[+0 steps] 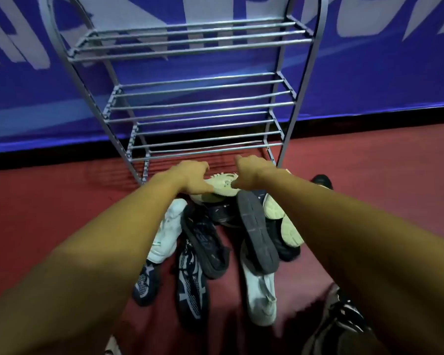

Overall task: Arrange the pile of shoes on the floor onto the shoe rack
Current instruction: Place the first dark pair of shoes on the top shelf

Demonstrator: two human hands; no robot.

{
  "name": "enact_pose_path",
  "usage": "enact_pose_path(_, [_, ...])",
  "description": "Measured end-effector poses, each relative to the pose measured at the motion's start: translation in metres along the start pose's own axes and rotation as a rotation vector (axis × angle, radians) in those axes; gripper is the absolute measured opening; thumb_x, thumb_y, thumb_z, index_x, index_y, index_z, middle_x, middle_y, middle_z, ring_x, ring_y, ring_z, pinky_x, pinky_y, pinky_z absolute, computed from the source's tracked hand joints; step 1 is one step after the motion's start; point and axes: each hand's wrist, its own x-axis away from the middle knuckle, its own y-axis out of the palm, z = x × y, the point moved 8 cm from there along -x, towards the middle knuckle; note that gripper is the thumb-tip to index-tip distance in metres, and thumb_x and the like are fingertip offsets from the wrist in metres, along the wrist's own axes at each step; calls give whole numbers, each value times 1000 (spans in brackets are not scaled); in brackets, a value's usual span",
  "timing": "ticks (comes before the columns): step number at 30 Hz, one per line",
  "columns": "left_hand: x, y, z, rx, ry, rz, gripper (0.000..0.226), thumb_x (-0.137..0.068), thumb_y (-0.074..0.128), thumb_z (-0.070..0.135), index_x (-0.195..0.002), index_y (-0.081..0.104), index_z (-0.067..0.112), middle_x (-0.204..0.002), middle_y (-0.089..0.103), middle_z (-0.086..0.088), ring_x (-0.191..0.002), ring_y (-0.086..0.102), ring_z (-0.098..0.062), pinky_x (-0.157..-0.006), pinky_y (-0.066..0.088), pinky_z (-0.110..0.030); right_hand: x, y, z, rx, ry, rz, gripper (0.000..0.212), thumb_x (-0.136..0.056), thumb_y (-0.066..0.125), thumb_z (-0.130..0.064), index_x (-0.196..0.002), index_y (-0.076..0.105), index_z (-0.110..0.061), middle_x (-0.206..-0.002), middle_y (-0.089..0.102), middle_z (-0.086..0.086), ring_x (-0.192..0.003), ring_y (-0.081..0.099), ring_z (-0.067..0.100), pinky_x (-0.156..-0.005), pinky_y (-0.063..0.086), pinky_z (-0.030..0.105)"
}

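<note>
The left hand (192,179) and right hand (251,172) grasp the topmost cream shoe (221,187), seemingly to lift it onto the rack (203,105).

Red floor (49,201). Big blue banner (369,73) with white letters on back wall. Black strip (36,160) along bottom. Dim light.

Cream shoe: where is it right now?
Head view, centre: the cream shoe lies atop the pile, between left hand and right hand, before the rack.

shoe rack (203,105): grey metal, barred tiers, upright | shoes (256,231): white and dark, heaped on floor before it
</note>
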Motion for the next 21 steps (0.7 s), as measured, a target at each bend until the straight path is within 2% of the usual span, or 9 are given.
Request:
enact_pose_path(5, [-17, 64, 21, 61, 27, -132, 65, -89, 64, 35, -145, 43, 11, -141, 54, -13, -124, 53, -31, -100, 45, -36, 7, 54, 28, 7, 58, -112, 52, -92, 59, -34, -135, 44, -9, -134, 56, 15, -119, 56, 35, -80, 42, 36])
enact_pose_path(7, [-26, 87, 29, 82, 56, -164, 58, -89, 65, 35, -137, 49, 10, -133, 59, -13, -115, 56, -30, -90, 47, -35, 7, 72, 37, 7, 55, -148, 49, -92, 61, -30, -134, 46, -9, -132, 57, 15, -118, 57, 36, -80, 43, 36])
enact_pose_path(9, [-33, 116, 35, 103, 61, -230, 54, -89, 65, 37, -134, 50, 11, -127, 60, -12, -109, 58, -31, -83, 46, -34, 5, 93, 50, -6, 78, -191, 57, -91, 62, -30, -140, 42, -9, -132, 58, 16, -118, 58, 36, -85, 47, 38])
enact_pose_path(12, [-41, 155, 44, 104, 61, -306, 56, -88, 65, 38, -135, 48, 13, -128, 59, -10, -109, 58, -30, -90, 50, -38, 0, 130, 71, -11, 131, -252, 62, -90, 63, -36, -140, 41, -8, -133, 57, 15, -118, 57, 34, -87, 46, 37])
enact_pose_path(18, [-53, 200, 54, 84, 64, -377, 65, -82, 65, 44, -136, 43, 13, -135, 54, -11, -119, 54, -34, -98, 47, -48, -3, 179, 95, -43, 173, -347, 47, -91, 62, -37, -128, 55, -8, -126, 61, 14, -112, 60, 33, -92, 51, 38])
enact_pose_path(21, [-56, 215, 53, 72, 57, -411, 62, -81, 64, 43, -133, 46, 14, -136, 55, -12, -121, 53, -34, -100, 47, -47, -4, 195, 100, -105, 200, -355, 54, -92, 62, -37, -133, 49, -5, -129, 59, 17, -114, 59, 35, -92, 50, 39])
